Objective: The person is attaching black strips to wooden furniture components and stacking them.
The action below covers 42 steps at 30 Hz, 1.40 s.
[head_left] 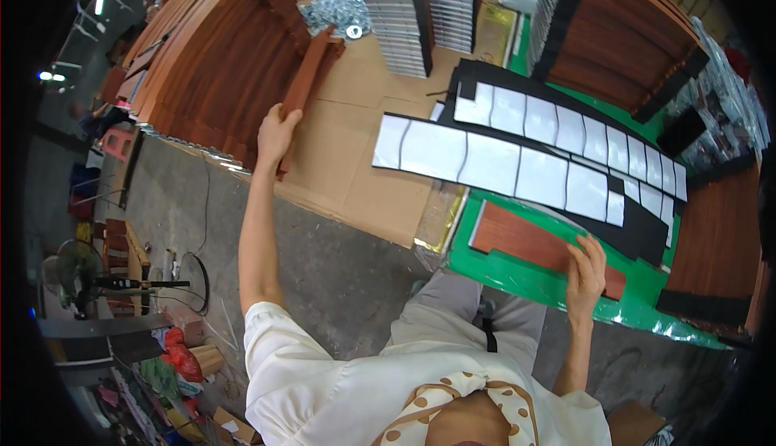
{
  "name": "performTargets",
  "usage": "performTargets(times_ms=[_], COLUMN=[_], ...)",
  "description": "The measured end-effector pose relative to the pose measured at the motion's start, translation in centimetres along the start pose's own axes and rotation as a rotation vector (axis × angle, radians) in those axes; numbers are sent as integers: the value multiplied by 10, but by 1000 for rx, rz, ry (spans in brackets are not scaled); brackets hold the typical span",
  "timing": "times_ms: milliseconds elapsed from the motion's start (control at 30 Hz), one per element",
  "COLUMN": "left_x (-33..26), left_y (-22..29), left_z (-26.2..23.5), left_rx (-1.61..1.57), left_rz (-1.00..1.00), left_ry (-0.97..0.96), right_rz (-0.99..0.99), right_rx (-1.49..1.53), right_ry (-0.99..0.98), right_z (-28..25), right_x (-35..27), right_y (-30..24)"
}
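My left hand reaches out to the far left, fingers closed round the near part of a narrow reddish-brown wooden board beside the tall stack of like boards. My right hand is at the near right, its fingers bent over the right part of a flat reddish-brown board. That board has a notched edge and lies on the green covered surface. Just beyond it are black strips bearing white panels, laid side by side. My right thumb is mostly hidden.
Brown boards stand in a big stack at left. Tall bundles with black edges and more stacked boards rise at the back. A heap of small silvery metal parts sits on the cardboard. A fan stands on the left.
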<state>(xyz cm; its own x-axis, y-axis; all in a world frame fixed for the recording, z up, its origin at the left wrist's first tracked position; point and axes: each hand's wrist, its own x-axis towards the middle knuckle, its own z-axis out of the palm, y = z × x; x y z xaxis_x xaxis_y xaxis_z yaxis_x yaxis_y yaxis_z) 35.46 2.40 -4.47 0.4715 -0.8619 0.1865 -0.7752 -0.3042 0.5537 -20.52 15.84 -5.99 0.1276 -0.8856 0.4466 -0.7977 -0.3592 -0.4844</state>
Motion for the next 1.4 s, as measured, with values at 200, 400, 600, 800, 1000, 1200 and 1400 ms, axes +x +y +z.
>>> performTargets(times_ms=[200, 400, 600, 800, 1000, 1200, 1400], left_x=[-159, -314, -334, -272, -246, -242, -209], left_y=[82, 184, 207, 186, 175, 187, 177], left_z=[20, 78, 90, 68, 99, 112, 105], left_rx=[-803, -1061, -875, -700, -561, -673, -754], left_rz=[-61, -84, 483, 310, 472, 420, 558], left_ry=[86, 18, -304, 46, -418, -360, -518], right_rz=[-28, 36, -103, -245, -163, -118, -30], right_rx=[465, 842, 414, -86, -79, -67, 53], right_ry=[-78, -245, -39, -144, -281, -337, -334], right_z=[29, 32, -29, -77, -46, -40, -46], right_x=[27, 39, 39, 26, 12, 23, 45], right_y=[-71, -136, -88, -21, 22, 40, 27])
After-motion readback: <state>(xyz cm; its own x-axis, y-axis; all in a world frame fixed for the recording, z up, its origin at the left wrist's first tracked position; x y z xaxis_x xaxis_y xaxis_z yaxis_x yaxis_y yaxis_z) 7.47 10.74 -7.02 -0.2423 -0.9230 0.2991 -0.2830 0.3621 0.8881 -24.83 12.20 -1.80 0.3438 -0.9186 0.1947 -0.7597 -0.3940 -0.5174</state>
